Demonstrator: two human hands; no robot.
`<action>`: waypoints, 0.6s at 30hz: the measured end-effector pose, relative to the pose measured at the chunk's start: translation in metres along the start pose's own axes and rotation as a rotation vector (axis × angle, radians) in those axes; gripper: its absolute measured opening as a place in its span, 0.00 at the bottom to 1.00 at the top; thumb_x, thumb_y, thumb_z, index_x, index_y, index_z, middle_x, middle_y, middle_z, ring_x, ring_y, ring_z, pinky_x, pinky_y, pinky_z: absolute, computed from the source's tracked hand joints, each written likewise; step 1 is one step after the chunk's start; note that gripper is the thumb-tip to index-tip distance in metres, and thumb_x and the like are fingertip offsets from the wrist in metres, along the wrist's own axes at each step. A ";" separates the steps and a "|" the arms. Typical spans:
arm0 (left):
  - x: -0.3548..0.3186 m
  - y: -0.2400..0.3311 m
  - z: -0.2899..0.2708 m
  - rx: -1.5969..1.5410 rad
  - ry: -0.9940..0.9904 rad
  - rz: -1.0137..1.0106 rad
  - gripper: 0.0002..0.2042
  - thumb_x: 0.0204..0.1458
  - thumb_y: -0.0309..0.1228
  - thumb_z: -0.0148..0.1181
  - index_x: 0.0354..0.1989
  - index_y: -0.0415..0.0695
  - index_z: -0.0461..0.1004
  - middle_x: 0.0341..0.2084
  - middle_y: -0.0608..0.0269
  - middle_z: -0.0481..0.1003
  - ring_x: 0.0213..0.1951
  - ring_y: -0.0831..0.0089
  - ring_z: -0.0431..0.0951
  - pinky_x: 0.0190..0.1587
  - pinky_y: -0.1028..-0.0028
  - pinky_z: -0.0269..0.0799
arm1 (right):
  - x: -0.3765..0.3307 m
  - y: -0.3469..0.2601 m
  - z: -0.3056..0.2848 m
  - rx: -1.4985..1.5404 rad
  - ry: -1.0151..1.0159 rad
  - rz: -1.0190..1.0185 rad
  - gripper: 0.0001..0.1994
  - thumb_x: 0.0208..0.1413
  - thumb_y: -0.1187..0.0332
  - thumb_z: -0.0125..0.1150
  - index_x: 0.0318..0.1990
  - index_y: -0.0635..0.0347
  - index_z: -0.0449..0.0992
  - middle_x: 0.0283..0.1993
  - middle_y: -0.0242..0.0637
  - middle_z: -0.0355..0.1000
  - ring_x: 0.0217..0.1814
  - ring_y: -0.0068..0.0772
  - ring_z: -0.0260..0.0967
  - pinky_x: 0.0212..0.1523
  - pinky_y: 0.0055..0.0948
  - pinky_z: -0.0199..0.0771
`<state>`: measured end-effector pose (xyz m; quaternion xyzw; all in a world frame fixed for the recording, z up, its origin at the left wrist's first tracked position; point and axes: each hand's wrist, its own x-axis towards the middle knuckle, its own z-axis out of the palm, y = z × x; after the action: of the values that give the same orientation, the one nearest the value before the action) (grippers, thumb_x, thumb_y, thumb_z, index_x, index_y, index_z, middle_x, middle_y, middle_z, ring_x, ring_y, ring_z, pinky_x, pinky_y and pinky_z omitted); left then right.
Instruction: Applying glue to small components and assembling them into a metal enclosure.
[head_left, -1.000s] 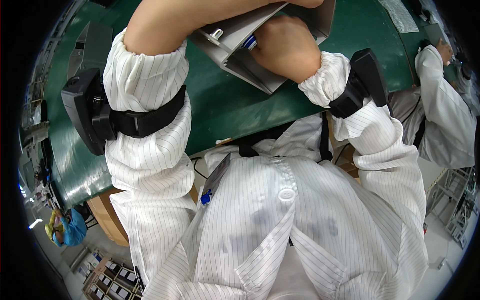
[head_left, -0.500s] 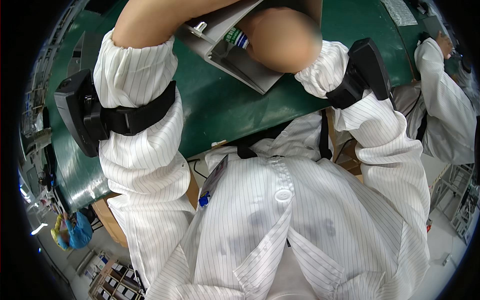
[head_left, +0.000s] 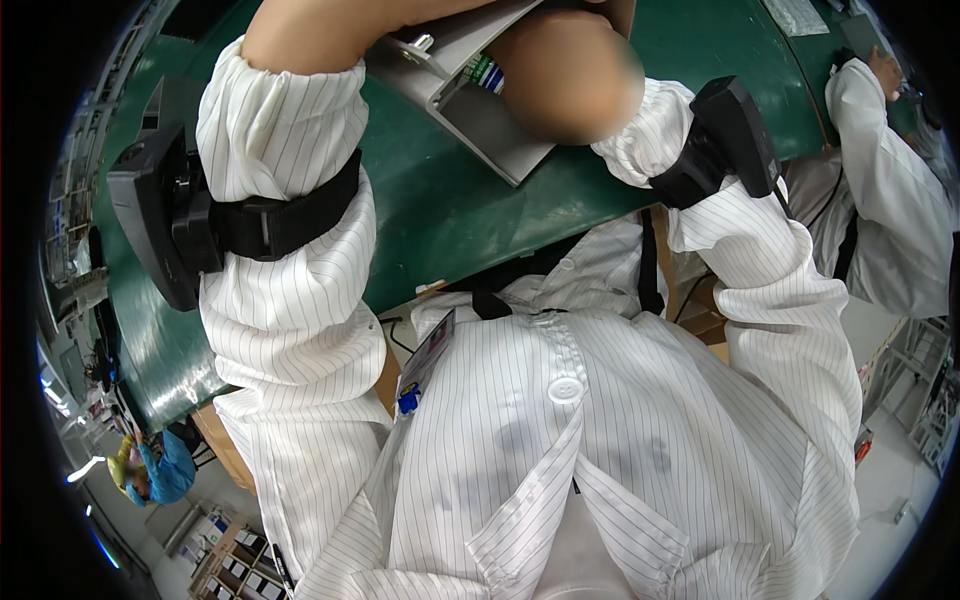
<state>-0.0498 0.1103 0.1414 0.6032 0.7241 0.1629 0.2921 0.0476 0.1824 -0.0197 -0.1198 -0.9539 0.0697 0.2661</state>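
Grey casing (head_left: 492,128), green table (head_left: 450,235), pinstriped white sleeves (head_left: 290,130)

On the near side of the box (head_left: 482,122), the tabletop (head_left: 450,215) offers passage; the left sleeve (head_left: 285,125) bars the box's left, the right hand (head_left: 568,82) its opening.

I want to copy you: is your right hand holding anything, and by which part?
The right hand seems to hold the green, white and blue cylinder around its right end; hidden fingers leave the exact spot unclear.
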 end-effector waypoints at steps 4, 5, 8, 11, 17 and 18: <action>-0.001 0.000 0.001 -0.001 0.003 0.031 0.40 0.34 0.49 0.56 0.51 0.26 0.61 0.35 0.40 0.72 0.35 0.60 0.75 0.36 0.75 0.68 | -0.002 0.000 -0.005 -0.050 0.110 -0.072 0.09 0.42 0.71 0.52 0.33 0.57 0.75 0.26 0.40 0.71 0.25 0.40 0.70 0.23 0.36 0.70; -0.002 0.000 0.001 -0.029 0.014 0.079 0.39 0.34 0.49 0.56 0.50 0.26 0.62 0.35 0.40 0.72 0.35 0.60 0.75 0.36 0.75 0.68 | -0.003 0.001 -0.007 -0.049 0.110 -0.070 0.09 0.42 0.71 0.52 0.33 0.57 0.75 0.26 0.40 0.71 0.25 0.40 0.70 0.23 0.36 0.70; -0.008 0.006 0.025 0.240 0.220 0.130 0.38 0.35 0.48 0.56 0.49 0.26 0.63 0.36 0.40 0.72 0.35 0.59 0.75 0.37 0.75 0.67 | -0.003 0.003 -0.010 -0.030 0.102 -0.073 0.08 0.42 0.71 0.53 0.31 0.58 0.76 0.24 0.41 0.71 0.25 0.41 0.70 0.23 0.36 0.70; -0.008 0.000 0.005 -0.038 0.076 0.064 0.37 0.35 0.48 0.56 0.49 0.27 0.64 0.36 0.41 0.72 0.36 0.59 0.74 0.38 0.75 0.67 | 0.000 0.003 -0.009 -0.070 0.088 -0.107 0.06 0.41 0.71 0.53 0.27 0.59 0.75 0.21 0.41 0.69 0.24 0.40 0.70 0.22 0.36 0.69; 0.005 -0.003 -0.005 0.021 -0.088 0.050 0.39 0.36 0.51 0.57 0.51 0.28 0.62 0.37 0.41 0.71 0.38 0.61 0.73 0.39 0.76 0.66 | -0.003 0.020 -0.009 -0.137 0.140 -0.255 0.05 0.38 0.69 0.54 0.23 0.58 0.74 0.18 0.39 0.68 0.21 0.39 0.68 0.22 0.36 0.67; 0.007 -0.007 -0.006 0.008 -0.062 0.091 0.40 0.36 0.52 0.57 0.52 0.28 0.60 0.39 0.42 0.71 0.39 0.61 0.73 0.39 0.77 0.66 | -0.003 0.020 -0.011 -0.154 0.099 -0.224 0.05 0.38 0.69 0.54 0.23 0.58 0.74 0.18 0.39 0.68 0.22 0.40 0.69 0.23 0.36 0.67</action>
<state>-0.0592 0.1165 0.1404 0.6413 0.6871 0.1545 0.3044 0.0597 0.2018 -0.0153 -0.0359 -0.9495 -0.0401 0.3091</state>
